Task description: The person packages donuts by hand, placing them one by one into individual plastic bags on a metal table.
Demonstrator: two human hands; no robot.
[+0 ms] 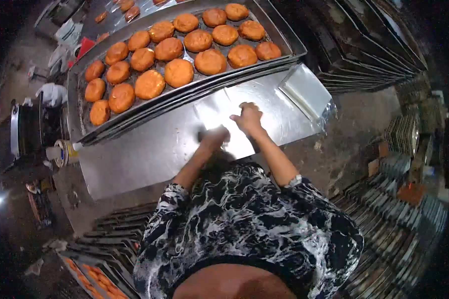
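Observation:
A thin, shiny clear plastic sheet or bag point(215, 110) lies on the metal tabletop point(134, 167) in front of me, with glare hiding its edges. Over its right side is my right hand point(249, 119), thumb held apart from the fingers and nothing visible in it. My left hand point(215, 137) is at the near left of the sheet, smeared by motion, so its fingers cannot be made out. Beyond both hands, a large dark baking tray point(189, 92) holds rows of round golden-brown buns point(178, 73).
A stack of clear plastic bags point(304, 92) sits at the table's right end. Nested dark trays point(364, 45) stand at the back right. More stacked trays point(384, 234) fill the lower right, and a rack point(110, 239) stands lower left. A bucket point(65, 153) is beside the table.

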